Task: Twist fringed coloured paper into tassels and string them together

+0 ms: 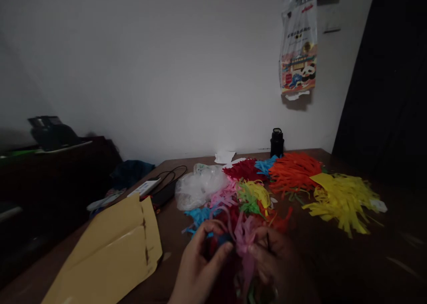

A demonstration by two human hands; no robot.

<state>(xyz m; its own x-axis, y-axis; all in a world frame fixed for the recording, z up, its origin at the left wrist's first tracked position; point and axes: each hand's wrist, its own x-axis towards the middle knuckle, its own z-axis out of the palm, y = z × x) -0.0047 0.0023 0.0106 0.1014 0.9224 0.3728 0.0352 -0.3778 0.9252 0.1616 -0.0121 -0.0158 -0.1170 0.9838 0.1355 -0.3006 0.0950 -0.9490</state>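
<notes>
My left hand (200,262) is closed, thumb and fingers curled toward each other around a small dark blue thing (224,238) that I cannot make out. A thin pink strip (229,219) loops up beside those fingers. Just to the right, a pink tissue-paper tassel (245,239) hangs with its fringe spread at the top and a tail below. My right hand (271,253) pinches this tassel at its gathered middle. Behind both hands lie fringed tassels in blue (199,215), green (249,204) and yellow (258,190). Below the hands, some green and dark red pieces are dim.
Large orange (295,170) and yellow fringe bundles (345,199) lie at the right. A clear plastic bag (200,186) is left of the tassels. A yellow-brown padded envelope (110,250) covers the table's left front. A black bottle (276,142) stands at the back by the wall.
</notes>
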